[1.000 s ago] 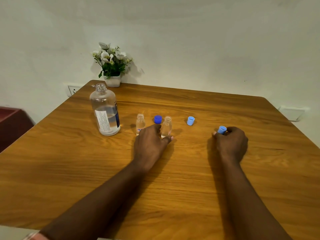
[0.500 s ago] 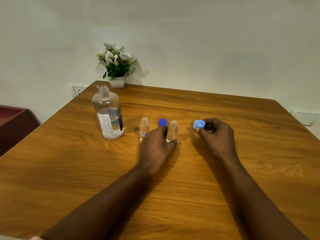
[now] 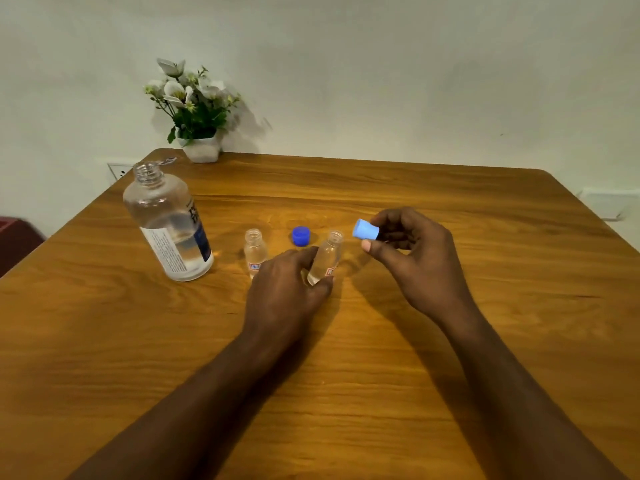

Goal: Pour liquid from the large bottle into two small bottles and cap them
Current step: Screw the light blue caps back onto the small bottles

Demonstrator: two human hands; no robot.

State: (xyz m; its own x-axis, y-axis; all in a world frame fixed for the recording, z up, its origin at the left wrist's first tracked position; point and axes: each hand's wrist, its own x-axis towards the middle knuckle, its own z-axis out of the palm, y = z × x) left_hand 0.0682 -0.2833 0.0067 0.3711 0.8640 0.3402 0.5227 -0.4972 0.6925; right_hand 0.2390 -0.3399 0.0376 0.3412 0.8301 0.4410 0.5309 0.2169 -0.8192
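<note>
From the head view, your left hand (image 3: 287, 289) grips the right vial (image 3: 325, 258) near its base, thumb and fingers wrapped round it; the vial leans to the right, mouth open. Your right hand (image 3: 415, 258) is raised just beside that mouth, pinching a pale cap (image 3: 366, 229) between thumb and fingertips, close to the vial's rim but not touching it. The left vial (image 3: 255, 251) stands upright and uncapped just left of your left hand, partly hidden by the knuckles. A dark cap (image 3: 300, 235) lies on the table (image 3: 450, 341) behind and between the two vials. The big bottle (image 3: 169, 223) stands uncapped well to the left, with clear liquid in its lower part. A flower pot (image 3: 202, 149) sits at the table's far left corner against the wall.
</note>
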